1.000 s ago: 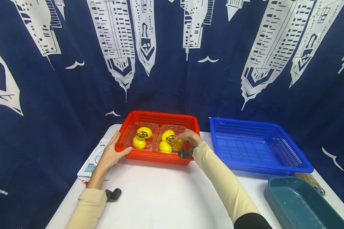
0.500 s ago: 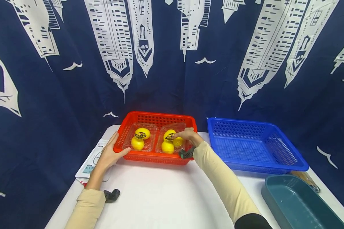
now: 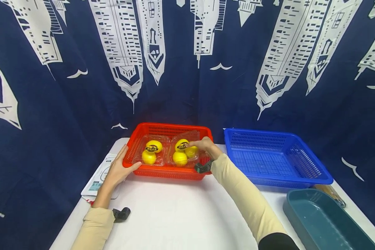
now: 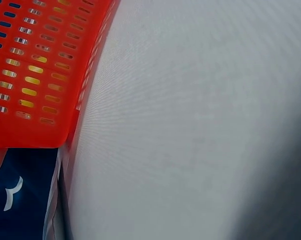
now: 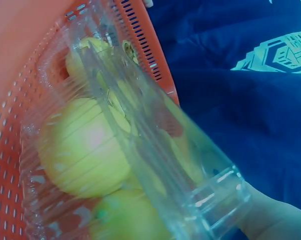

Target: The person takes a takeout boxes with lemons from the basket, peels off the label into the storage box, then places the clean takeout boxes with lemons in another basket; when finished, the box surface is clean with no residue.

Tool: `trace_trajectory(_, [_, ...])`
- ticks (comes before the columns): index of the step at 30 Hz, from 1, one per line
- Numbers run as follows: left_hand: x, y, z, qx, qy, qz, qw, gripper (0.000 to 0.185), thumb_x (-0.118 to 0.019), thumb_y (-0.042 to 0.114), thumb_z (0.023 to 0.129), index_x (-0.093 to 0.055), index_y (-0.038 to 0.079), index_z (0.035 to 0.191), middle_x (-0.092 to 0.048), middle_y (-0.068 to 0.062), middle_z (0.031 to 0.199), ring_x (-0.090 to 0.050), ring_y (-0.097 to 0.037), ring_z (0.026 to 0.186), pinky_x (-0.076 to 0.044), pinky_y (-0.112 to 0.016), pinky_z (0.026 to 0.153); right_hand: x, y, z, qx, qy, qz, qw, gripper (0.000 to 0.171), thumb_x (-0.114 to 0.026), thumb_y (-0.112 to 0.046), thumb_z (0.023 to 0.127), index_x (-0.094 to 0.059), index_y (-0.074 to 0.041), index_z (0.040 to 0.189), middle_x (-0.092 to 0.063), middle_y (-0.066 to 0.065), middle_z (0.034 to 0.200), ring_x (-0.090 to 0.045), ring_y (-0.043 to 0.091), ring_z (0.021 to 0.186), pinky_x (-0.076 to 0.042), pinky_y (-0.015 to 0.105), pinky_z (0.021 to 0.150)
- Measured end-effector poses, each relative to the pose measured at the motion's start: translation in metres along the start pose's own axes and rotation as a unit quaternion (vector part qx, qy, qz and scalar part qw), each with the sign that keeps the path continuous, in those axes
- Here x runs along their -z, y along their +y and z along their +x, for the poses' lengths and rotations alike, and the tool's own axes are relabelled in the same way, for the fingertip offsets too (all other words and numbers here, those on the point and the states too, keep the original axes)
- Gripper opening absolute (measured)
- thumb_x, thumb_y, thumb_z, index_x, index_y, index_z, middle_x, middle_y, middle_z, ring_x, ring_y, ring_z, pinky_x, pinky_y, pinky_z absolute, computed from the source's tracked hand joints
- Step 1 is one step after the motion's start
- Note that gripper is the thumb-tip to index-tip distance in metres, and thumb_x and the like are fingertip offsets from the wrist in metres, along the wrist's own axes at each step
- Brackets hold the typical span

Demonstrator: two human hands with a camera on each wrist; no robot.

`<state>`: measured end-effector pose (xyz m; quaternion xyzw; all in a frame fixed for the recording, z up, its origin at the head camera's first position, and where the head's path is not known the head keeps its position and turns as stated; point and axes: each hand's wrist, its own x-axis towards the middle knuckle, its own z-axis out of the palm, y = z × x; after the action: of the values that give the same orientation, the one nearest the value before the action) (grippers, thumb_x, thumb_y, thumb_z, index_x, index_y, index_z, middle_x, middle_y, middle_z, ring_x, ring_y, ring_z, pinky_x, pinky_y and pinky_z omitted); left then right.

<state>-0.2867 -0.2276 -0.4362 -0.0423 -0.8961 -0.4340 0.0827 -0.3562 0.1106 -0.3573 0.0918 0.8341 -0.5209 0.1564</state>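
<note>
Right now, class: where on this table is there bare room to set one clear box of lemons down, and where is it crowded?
Free: the blue basket, the teal tray, and the white table between the arms. Crowded: the red basket, filled by two lemon boxes, with the left hand on its rim and the right hand inside.

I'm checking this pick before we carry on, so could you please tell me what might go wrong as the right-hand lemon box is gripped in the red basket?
1. The right hand grips the clear clamshell box by one edge; the thin plastic could flex or pop open, spilling the lemons.
2. The box looks tilted against the red basket wall, so it may snag.
3. The left hand only rests on the basket's corner; the basket could slide.
</note>
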Motion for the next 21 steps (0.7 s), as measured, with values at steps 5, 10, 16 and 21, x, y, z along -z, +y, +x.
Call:
trace_trajectory(5, [0.0,0.0,-0.001,0.004,-0.001,0.0,1.0,0.1,-0.071,0.046,0.083,-0.014,0.008,0.157,-0.015,-0.012,0.164,-0.02,-0.039,0.149,-0.022,-0.062,0.118,0.005,-0.002,-0.006,-0.002,-0.013,0.028,1.0,0.041,-0.078,-0.029,0.079,-0.049,-0.006,0.095,-0.052,0.003,0.084,-0.061,0.015,0.065,-0.06,0.027,0.068])
trace_trajectory(10, [0.0,0.002,0.0,0.003,-0.003,-0.004,1.0,0.102,-0.071,0.047,0.083,-0.014,0.006,0.157,-0.014,-0.013,0.164,-0.019,-0.04,0.149,-0.022,-0.062,0.118,0.014,-0.003,-0.013,0.018,-0.025,0.035,0.999,0.031,-0.074,-0.03,0.081,-0.052,-0.008,0.085,-0.049,-0.001,0.067,-0.057,0.014,0.055,-0.058,0.026,0.063])
trace_trajectory(16, [-0.001,0.0,-0.002,0.009,-0.002,0.0,1.0,0.102,-0.071,0.047,0.083,-0.014,0.005,0.156,-0.013,-0.013,0.164,-0.018,-0.04,0.149,-0.021,-0.062,0.118,0.026,0.001,-0.022,0.041,-0.033,0.033,0.998,0.03,-0.07,-0.035,0.085,-0.052,-0.014,0.072,-0.046,-0.005,0.058,-0.051,0.012,0.052,-0.054,0.023,0.057])
trace_trajectory(21, [0.0,-0.001,-0.001,0.0,0.001,-0.002,1.0,0.101,-0.071,0.047,0.083,-0.015,0.005,0.156,-0.015,-0.014,0.164,-0.019,-0.04,0.149,-0.02,-0.062,0.119,0.034,0.006,-0.031,0.04,-0.026,0.043,0.998,0.039,-0.071,-0.037,0.083,-0.042,-0.013,0.074,-0.037,-0.004,0.059,-0.047,0.01,0.052,-0.052,0.02,0.053])
